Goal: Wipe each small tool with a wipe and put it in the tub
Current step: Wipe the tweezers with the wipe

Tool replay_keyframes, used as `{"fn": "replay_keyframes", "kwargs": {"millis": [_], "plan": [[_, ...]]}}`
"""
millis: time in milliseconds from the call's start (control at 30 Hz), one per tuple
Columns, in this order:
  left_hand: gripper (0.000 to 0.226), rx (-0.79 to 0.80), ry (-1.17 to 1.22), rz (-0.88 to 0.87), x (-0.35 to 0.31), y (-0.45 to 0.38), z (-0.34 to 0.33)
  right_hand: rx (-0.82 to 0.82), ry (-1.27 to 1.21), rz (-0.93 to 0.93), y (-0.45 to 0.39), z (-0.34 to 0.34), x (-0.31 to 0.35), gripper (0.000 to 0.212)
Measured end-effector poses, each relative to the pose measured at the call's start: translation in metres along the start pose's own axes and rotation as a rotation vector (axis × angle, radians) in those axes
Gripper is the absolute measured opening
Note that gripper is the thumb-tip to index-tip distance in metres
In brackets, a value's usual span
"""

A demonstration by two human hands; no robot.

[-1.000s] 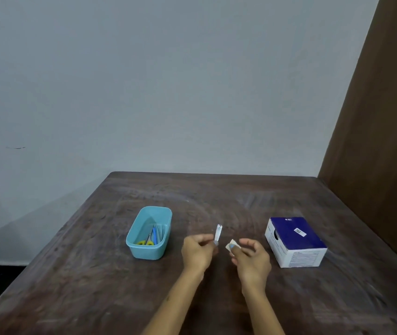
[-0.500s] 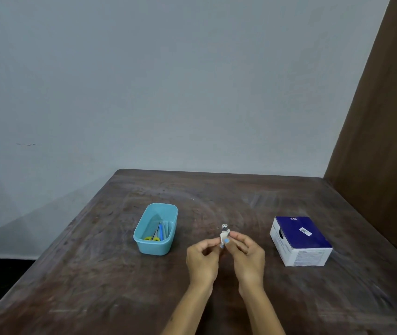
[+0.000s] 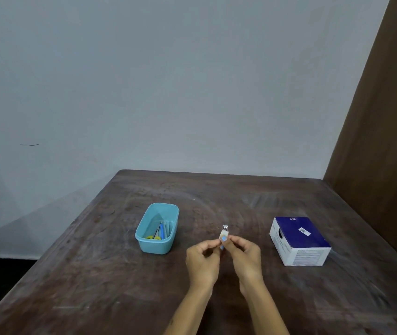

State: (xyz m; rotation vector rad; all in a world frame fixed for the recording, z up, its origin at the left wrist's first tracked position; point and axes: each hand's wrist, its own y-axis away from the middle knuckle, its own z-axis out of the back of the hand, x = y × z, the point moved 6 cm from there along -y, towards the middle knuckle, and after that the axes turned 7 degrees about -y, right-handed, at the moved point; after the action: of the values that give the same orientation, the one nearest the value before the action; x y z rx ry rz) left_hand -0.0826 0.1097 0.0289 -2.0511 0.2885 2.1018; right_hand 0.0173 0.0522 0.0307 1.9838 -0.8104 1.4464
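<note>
Head view: we see both hands raised together over the middle of the dark wooden table (image 3: 216,310), fingertips meeting. The left hand (image 3: 203,259) pinches the lower end of a small metal tool (image 3: 225,228), fingers curled in. The right hand (image 3: 247,255) has its thumb and fingers curled round a small white wipe (image 3: 224,236) that is pressed against the tool's shaft. The tool's silver tip pokes up above the wipe, roughly upright; we cannot tell what kind of tool it is. A blue patch shows at the fingertips; we cannot tell if it belongs to the wipe or the tool.

The light-blue tub (image 3: 157,243) sits on the table, left of the hands and apart from them. Inside it lie yellow-handled scissors (image 3: 153,236) and a blue-handled tool (image 3: 161,230); other contents too small to make out.

A blue-and-white box (image 3: 300,240) rests on the table right of the hands, well apart, with an opening on its left face. Grey wall (image 3: 168,81) behind, brown panel (image 3: 386,117) on the right.
</note>
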Motion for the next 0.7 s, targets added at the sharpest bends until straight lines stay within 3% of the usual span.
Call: {"fn": "replay_keyframes", "kwargs": {"millis": [700], "plan": [[0.039, -0.008, -0.08, -0.073, -0.012, 0.003, 0.01, 0.042, -0.019, 0.062, 0.003, -0.01, 0.007, 0.008]]}}
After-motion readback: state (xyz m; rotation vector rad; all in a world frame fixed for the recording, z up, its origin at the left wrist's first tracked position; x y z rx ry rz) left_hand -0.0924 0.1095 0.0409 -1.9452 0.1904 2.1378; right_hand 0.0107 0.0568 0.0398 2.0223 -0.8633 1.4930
